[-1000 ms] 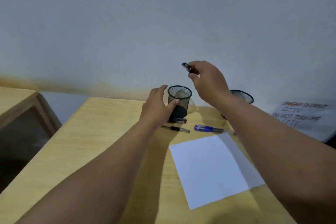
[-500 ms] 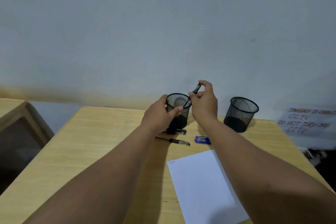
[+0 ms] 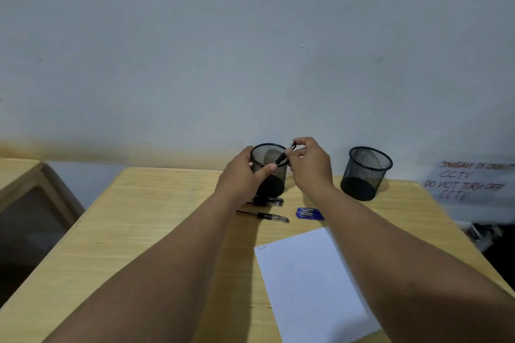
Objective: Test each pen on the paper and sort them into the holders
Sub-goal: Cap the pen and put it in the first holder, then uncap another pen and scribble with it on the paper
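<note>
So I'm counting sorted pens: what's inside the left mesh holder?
The left holder shows one black pen, slanting in over the rim, pinched by the right hand. The left hand hides part of its wall, so anything lower down can't be seen.

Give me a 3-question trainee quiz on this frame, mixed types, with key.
1. True or false: the right hand holds a black pen over the left holder.
2. What does the left hand grip? A) the paper B) the left holder C) the blue pens
3. Fill in: the right holder stands ___ by either hand.

Key: 1 true; 2 B; 3 untouched. The paper lies on the desk, nearer than the blue pens.
</note>
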